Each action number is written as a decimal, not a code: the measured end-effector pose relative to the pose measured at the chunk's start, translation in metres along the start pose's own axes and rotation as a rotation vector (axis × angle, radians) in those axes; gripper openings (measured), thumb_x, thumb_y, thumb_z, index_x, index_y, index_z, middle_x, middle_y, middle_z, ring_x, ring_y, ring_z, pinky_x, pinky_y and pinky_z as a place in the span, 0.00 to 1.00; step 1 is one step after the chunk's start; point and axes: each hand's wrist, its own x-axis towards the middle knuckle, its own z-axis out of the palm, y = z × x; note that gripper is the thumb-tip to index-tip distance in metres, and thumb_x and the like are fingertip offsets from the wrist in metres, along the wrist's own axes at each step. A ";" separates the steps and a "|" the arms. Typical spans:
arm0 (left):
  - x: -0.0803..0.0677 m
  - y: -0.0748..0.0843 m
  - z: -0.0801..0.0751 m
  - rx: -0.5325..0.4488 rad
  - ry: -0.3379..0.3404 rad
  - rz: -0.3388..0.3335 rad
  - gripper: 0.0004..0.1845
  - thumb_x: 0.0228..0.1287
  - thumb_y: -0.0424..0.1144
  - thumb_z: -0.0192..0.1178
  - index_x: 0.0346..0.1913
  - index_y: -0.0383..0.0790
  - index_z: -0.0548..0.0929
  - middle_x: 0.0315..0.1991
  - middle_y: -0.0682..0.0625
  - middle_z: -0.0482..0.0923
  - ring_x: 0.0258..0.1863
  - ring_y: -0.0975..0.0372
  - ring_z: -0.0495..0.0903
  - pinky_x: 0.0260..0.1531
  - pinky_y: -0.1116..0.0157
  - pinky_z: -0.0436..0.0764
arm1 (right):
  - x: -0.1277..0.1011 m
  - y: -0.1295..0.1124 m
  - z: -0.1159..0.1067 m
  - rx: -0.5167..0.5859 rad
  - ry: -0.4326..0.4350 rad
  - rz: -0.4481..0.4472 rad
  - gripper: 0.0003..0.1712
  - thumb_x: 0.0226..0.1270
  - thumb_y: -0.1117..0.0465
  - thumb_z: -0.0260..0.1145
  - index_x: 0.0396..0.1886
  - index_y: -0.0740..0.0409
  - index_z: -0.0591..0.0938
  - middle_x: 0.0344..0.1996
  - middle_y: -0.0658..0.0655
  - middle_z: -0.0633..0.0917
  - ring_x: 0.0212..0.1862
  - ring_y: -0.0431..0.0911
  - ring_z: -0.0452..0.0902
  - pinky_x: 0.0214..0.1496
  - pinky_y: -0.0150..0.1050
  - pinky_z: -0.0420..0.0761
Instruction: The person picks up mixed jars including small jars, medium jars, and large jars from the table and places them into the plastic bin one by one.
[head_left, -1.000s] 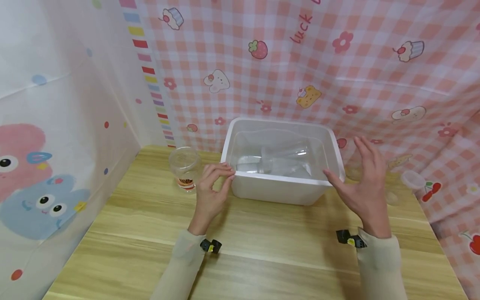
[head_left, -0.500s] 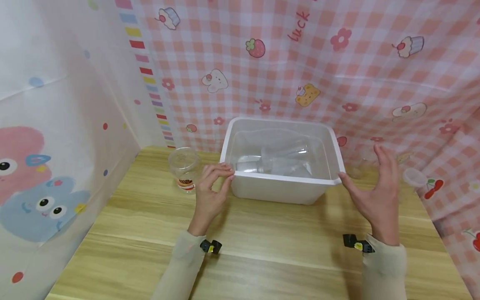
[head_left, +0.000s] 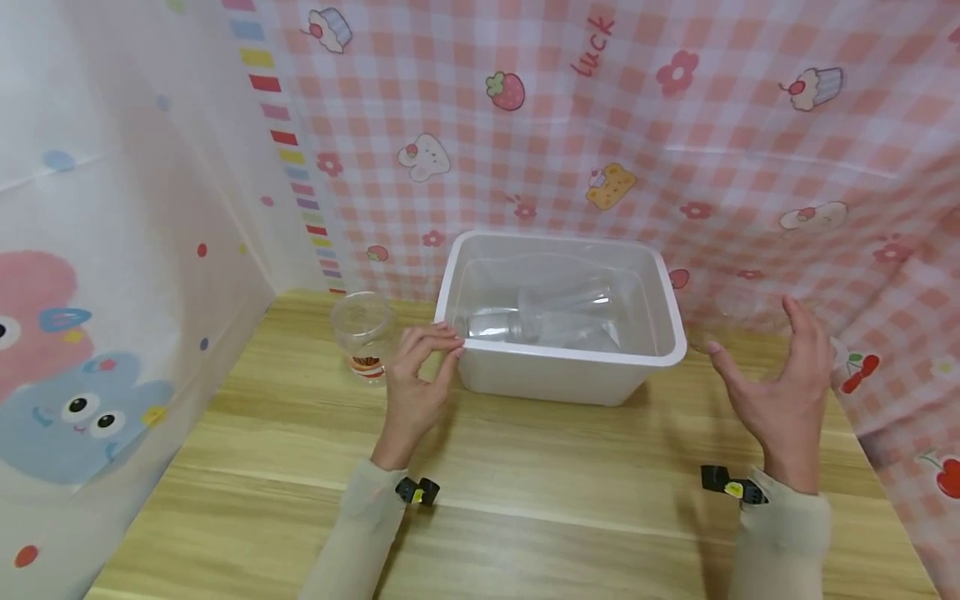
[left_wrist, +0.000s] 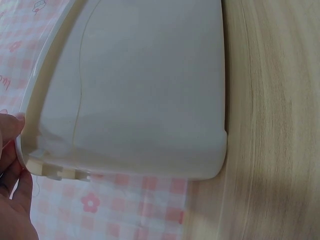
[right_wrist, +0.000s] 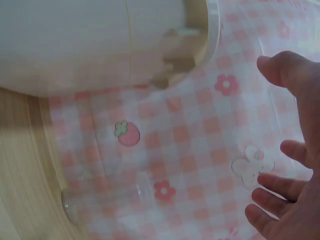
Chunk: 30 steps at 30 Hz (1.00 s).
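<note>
A white plastic bin (head_left: 555, 375) stands on the table, with several clear cups (head_left: 566, 312) lying inside it. My left hand (head_left: 416, 383) pinches the rim at the bin's front left corner, thumb and fingertips on either side of the edge. In the left wrist view, the bin's outer wall (left_wrist: 150, 100) fills the middle. To the right of the bin, my right hand (head_left: 783, 404) is held with fingers spread and thumb apart, holding nothing. Beyond its fingertips, in the right wrist view, a clear cup (right_wrist: 71, 206) stands on the table by the cloth.
Left of the bin, close to my left hand, stands a clear cup with a printed band (head_left: 367, 365). The wooden table (head_left: 525, 517) meets a pink checked cloth (head_left: 562, 167) behind the bin. A white patterned sheet (head_left: 150, 333) hangs at the left.
My right hand has moved right, away from the bin's front right corner, with its thumb now off the rim. My left hand stays on the front left corner.
</note>
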 end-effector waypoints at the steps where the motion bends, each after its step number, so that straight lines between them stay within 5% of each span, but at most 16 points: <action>1: 0.000 0.000 0.000 0.000 0.001 -0.002 0.04 0.60 0.26 0.71 0.37 0.34 0.89 0.42 0.39 0.87 0.52 0.47 0.82 0.62 0.63 0.78 | 0.000 0.002 -0.001 -0.003 -0.002 0.007 0.51 0.50 0.50 0.81 0.75 0.53 0.71 0.71 0.67 0.74 0.73 0.63 0.65 0.79 0.55 0.61; 10: -0.002 -0.002 -0.002 -0.004 0.001 -0.005 0.04 0.60 0.25 0.71 0.37 0.33 0.89 0.42 0.38 0.87 0.52 0.47 0.82 0.62 0.63 0.79 | -0.005 0.005 -0.005 -0.097 -0.054 0.182 0.51 0.50 0.59 0.82 0.76 0.47 0.71 0.71 0.61 0.75 0.67 0.56 0.69 0.62 0.30 0.64; 18: -0.004 -0.002 -0.004 0.011 -0.001 -0.016 0.04 0.60 0.26 0.71 0.38 0.34 0.89 0.42 0.37 0.87 0.53 0.48 0.82 0.62 0.63 0.78 | -0.006 0.000 -0.002 -0.107 -0.155 0.313 0.45 0.59 0.56 0.78 0.76 0.43 0.70 0.70 0.58 0.75 0.70 0.55 0.68 0.72 0.50 0.71; 27: -0.003 -0.004 -0.002 -0.002 -0.003 -0.024 0.05 0.61 0.26 0.71 0.39 0.35 0.89 0.42 0.39 0.87 0.54 0.48 0.82 0.63 0.62 0.78 | -0.006 0.000 -0.001 -0.127 -0.195 0.344 0.46 0.61 0.54 0.77 0.77 0.45 0.67 0.72 0.59 0.73 0.69 0.57 0.68 0.73 0.55 0.70; 30: -0.001 -0.003 0.000 -0.006 -0.004 -0.021 0.05 0.61 0.26 0.71 0.39 0.35 0.89 0.42 0.38 0.87 0.54 0.48 0.82 0.63 0.62 0.78 | -0.004 -0.001 0.002 -0.108 -0.217 0.343 0.46 0.60 0.54 0.77 0.77 0.46 0.68 0.72 0.58 0.73 0.69 0.56 0.68 0.72 0.45 0.70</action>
